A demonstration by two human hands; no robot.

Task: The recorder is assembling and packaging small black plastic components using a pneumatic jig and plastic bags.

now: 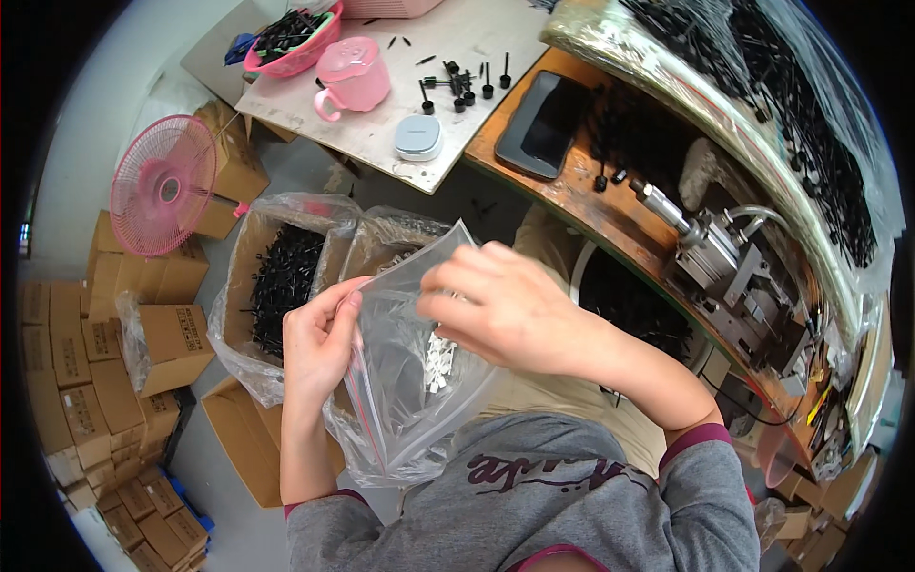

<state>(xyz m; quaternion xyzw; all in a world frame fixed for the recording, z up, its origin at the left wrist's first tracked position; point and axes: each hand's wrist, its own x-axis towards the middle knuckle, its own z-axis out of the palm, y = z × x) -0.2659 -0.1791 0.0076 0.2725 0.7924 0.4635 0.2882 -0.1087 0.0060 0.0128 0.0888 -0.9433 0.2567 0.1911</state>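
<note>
My left hand pinches the edge of a clear zip bag between thumb and fingers, near a red stripe along its seal. Small white plastic pieces are gathered inside the bag, on its right side. Over the bag's upper right part, my right hand has its fingers bent and slightly blurred by motion. What those fingers hold, if anything, is hidden. The bag hangs in front of my chest, its mouth toward the upper side.
Lined cartons, one with black parts, stand below the bag. A pink fan and stacked boxes are at left. Ahead, a white table bears a pink cup. A metal fixture and phone occupy the right-hand bench.
</note>
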